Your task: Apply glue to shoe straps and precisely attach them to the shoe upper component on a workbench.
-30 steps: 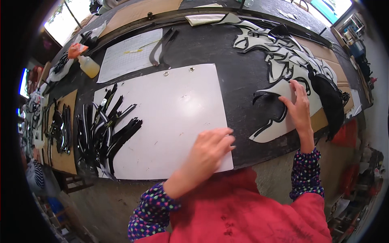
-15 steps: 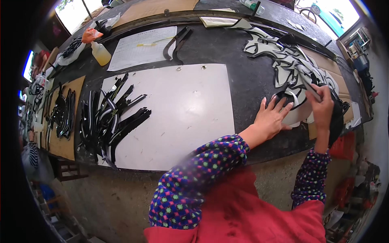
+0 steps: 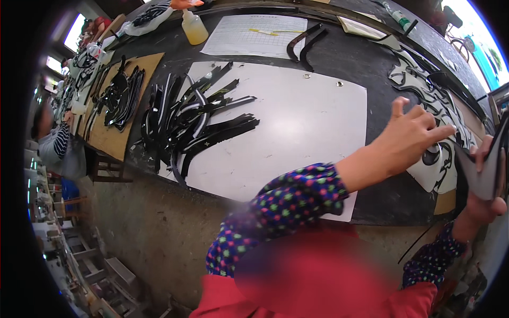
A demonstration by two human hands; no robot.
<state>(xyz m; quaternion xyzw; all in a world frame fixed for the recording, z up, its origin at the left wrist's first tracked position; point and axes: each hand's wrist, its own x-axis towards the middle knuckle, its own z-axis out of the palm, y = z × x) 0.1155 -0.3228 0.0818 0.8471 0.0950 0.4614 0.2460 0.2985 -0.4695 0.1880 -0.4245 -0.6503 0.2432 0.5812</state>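
Observation:
My right hand (image 3: 485, 204) grips a grey curved piece with a black edge (image 3: 480, 175) at the far right; its fingers wrap over the piece and the thumb shows below. My left hand (image 3: 408, 135) is raised over the right part of the table, fingers apart, with nothing in it. Behind and under it spreads a pile of white, black-edged curved cut pieces (image 3: 416, 82). A fingertip of the left hand overlaps the pile in view; whether it touches is unclear.
A white board (image 3: 302, 127) lies mid-table, a heap of glossy black strips (image 3: 193, 122) on its left part. Behind are a printed sheet (image 3: 238, 37), two dark curved strips (image 3: 307, 47) and a bottle of yellow liquid (image 3: 194, 29). More black pieces (image 3: 124, 95) lie on cardboard at left.
My view has turned right. My left hand has lifted off the white pieces. My right hand has moved right and nearer, now with the grey curved piece in it.

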